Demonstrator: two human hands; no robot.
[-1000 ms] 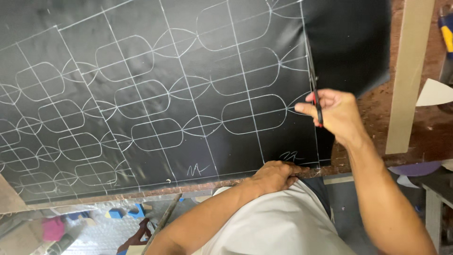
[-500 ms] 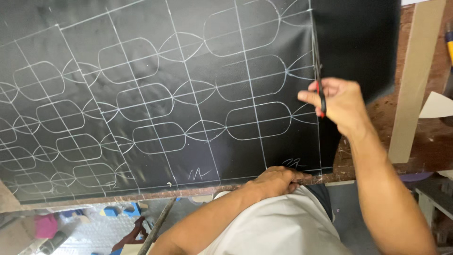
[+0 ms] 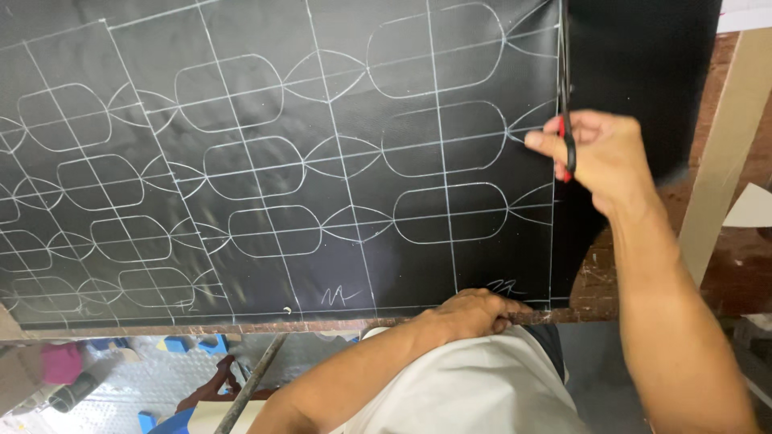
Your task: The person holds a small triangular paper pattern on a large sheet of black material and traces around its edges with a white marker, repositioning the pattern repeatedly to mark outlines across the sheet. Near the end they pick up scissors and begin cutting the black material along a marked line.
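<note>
I see my right hand [image 3: 605, 157] closed around the red handles of a pair of scissors [image 3: 566, 88], blades pointing up along the chalk line at the right edge of the drawn pattern on the black sheet [image 3: 338, 104]. My left hand [image 3: 474, 312] presses flat, fingers together, on the sheet's near edge at the table edge [image 3: 265, 327], holding nothing. The sheet lies spread over the table, covered in white grid lines and rounded shapes. A pale wooden board [image 3: 724, 153] stands to the right.

Black sheet [image 3: 338, 104]: matt, likely leatherette; chalk-marked.
</note>
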